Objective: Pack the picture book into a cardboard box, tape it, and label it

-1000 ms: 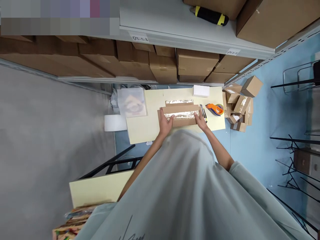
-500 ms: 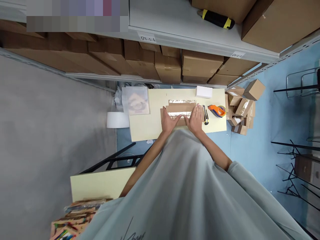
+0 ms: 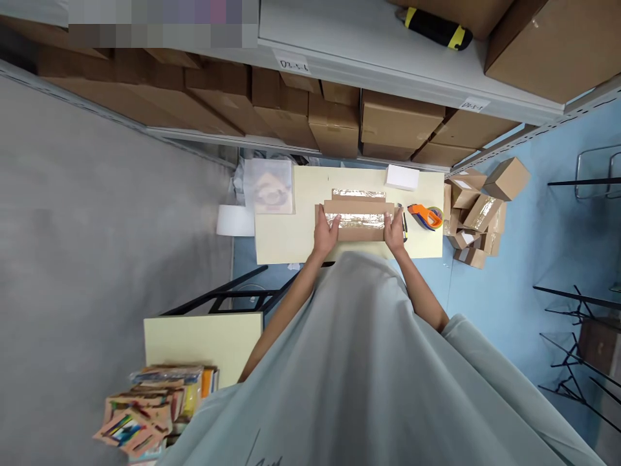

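Note:
A brown cardboard box (image 3: 359, 234) with shiny clear tape along its top lies on the cream table in front of me. My left hand (image 3: 326, 232) grips its left end, thumb on top. At the opposite end, my right hand (image 3: 394, 230) holds the box the same way. Behind it shows another taped cardboard piece (image 3: 359, 193); whether the two are joined I cannot tell. A black and yellow utility knife (image 3: 405, 226) lies just right of my right hand, partly hidden by it. Farther right is an orange tape dispenser (image 3: 425, 217).
On the cream table (image 3: 286, 239) are a white box (image 3: 402, 177) and a clear plastic bag (image 3: 269, 186). Shelves of cartons (image 3: 402, 120) rise behind, with a large cutter (image 3: 438, 28) on one. Small boxes (image 3: 480, 207) pile up at right; booklets (image 3: 160, 401) lie lower left.
Both hands were pressing on the taped top with thumbs near the middle. They have moved apart to the box's two ends and now grip it there. The view has shifted slightly.

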### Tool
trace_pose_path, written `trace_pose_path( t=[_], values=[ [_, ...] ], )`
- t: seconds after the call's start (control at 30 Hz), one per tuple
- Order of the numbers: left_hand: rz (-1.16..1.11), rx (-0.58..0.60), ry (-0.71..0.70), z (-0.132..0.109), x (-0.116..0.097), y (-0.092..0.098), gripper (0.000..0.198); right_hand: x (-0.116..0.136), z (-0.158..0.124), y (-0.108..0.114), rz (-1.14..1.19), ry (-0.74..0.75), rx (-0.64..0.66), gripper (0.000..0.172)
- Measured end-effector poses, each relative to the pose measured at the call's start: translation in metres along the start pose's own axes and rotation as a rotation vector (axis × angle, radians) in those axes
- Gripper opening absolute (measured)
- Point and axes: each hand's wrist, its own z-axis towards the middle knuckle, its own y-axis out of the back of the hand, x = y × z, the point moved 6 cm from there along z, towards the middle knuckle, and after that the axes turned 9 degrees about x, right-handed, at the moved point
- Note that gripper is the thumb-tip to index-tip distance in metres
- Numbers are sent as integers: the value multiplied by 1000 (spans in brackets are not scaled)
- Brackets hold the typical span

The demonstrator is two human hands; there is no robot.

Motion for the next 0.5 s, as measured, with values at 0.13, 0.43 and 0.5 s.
trace_pose_path(
  t=[0.13, 0.43, 0.5],
  values=[
    [-38, -5, 131, -7, -1, 7, 84, -7, 4, -6, 176, -32, 150, 110],
    [70, -184, 356, -27, -21, 15, 94, 27, -17, -18, 89, -16, 35, 140],
    [80, -144, 383, -26, -21, 20, 83, 33, -21, -18, 90, -20, 61, 136]
  ],
)
